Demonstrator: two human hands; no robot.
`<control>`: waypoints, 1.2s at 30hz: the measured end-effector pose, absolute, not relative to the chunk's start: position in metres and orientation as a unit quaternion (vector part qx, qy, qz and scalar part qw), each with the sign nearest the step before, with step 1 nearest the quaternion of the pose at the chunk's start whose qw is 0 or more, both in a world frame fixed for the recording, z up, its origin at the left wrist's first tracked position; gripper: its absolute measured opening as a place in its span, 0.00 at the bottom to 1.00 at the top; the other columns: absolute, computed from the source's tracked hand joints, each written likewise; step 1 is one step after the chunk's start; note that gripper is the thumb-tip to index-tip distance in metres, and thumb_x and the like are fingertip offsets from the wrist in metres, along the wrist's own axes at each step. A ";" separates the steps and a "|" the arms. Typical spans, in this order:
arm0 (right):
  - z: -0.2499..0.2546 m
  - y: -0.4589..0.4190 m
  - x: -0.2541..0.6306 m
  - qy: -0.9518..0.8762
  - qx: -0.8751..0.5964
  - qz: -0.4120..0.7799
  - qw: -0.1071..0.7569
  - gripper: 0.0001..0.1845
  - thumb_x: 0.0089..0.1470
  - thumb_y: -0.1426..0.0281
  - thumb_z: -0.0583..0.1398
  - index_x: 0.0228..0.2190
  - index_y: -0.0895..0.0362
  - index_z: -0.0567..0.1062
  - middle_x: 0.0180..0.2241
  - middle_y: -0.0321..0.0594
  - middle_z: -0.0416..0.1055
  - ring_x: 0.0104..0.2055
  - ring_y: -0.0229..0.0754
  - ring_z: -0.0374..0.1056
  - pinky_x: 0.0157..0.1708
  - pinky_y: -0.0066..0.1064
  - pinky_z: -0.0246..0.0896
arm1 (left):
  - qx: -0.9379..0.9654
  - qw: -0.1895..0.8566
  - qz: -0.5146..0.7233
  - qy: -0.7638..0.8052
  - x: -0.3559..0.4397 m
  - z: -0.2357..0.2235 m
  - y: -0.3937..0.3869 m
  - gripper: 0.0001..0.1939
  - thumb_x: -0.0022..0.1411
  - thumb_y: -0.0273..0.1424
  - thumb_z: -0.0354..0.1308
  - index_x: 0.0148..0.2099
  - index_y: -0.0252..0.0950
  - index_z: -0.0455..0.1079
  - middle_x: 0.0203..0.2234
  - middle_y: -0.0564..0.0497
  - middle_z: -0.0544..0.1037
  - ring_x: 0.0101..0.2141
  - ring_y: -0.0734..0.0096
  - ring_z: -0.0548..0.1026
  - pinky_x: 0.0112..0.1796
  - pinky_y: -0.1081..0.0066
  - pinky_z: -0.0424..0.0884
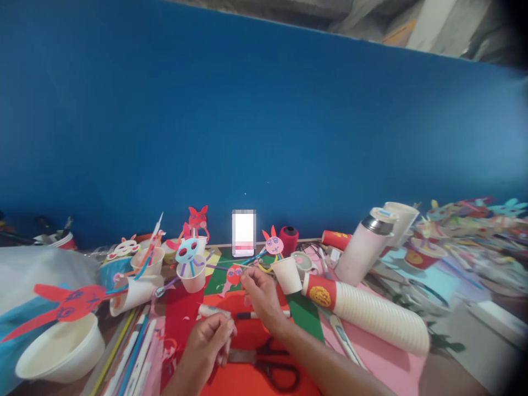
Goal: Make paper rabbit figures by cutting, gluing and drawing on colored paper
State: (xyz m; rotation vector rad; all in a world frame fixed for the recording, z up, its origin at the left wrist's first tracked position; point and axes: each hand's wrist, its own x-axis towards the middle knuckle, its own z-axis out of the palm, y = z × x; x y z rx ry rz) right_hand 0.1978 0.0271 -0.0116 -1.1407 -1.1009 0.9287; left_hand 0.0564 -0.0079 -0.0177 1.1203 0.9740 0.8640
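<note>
My right hand (260, 291) pinches a small red paper cutout (234, 274) with drawn eyes, above the red paper sheets. Below and to its left, my left hand (212, 336) is closed with curled fingers; whether anything is inside cannot be seen. Black-handled scissors (277, 371) lie on the red paper (247, 335) between my forearms. Near my left fingertips is a white marker (213, 311), and a dark-tipped marker (244, 315) lies partly hidden under my right hand. A white paper cup (287, 276) with a pink rabbit-like face (274, 245) stands just beyond my right hand.
A long stack of paper cups (379, 313) and a flask (365, 247) are on the right. At left are a white bowl (61, 352), a red rabbit cutout (70, 302) and several pens (130, 352). A blue panel (264, 121) rises behind.
</note>
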 end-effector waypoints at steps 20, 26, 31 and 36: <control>-0.012 0.019 0.187 -0.544 -0.483 0.395 0.561 0.10 0.49 0.68 0.54 0.20 0.58 0.63 0.19 0.30 0.57 0.22 0.33 0.53 0.23 0.24 0.50 | 0.439 0.654 0.456 0.414 0.044 -0.013 0.017 0.13 0.50 0.36 0.59 0.37 0.33 0.70 0.21 0.54 0.71 0.18 0.77 0.65 0.19 0.76 0.63; -0.009 0.008 0.179 -0.551 -0.471 0.404 0.558 0.10 0.49 0.68 0.54 0.19 0.57 0.63 0.18 0.31 0.58 0.22 0.32 0.54 0.22 0.23 0.50 | 0.466 0.624 0.463 0.424 0.043 -0.004 0.010 0.11 0.50 0.37 0.58 0.27 0.32 0.70 0.17 0.53 0.70 0.17 0.79 0.64 0.20 0.77 0.62; -0.010 0.003 0.180 -0.607 -0.468 0.337 0.546 0.16 0.55 0.66 0.50 0.18 0.57 0.64 0.18 0.32 0.59 0.22 0.33 0.55 0.23 0.24 0.50 | 0.482 0.586 0.478 0.442 0.038 0.001 0.008 0.12 0.50 0.37 0.58 0.24 0.33 0.66 0.15 0.55 0.69 0.16 0.79 0.63 0.19 0.78 0.60; -0.019 -0.004 0.181 -0.775 -0.460 0.099 0.423 0.13 0.52 0.71 0.52 0.18 0.57 0.67 0.18 0.34 0.63 0.23 0.35 0.55 0.26 0.27 0.46 | 0.497 0.557 0.499 0.440 0.031 0.000 0.014 0.12 0.50 0.35 0.57 0.20 0.34 0.64 0.14 0.56 0.67 0.16 0.80 0.63 0.20 0.78 0.59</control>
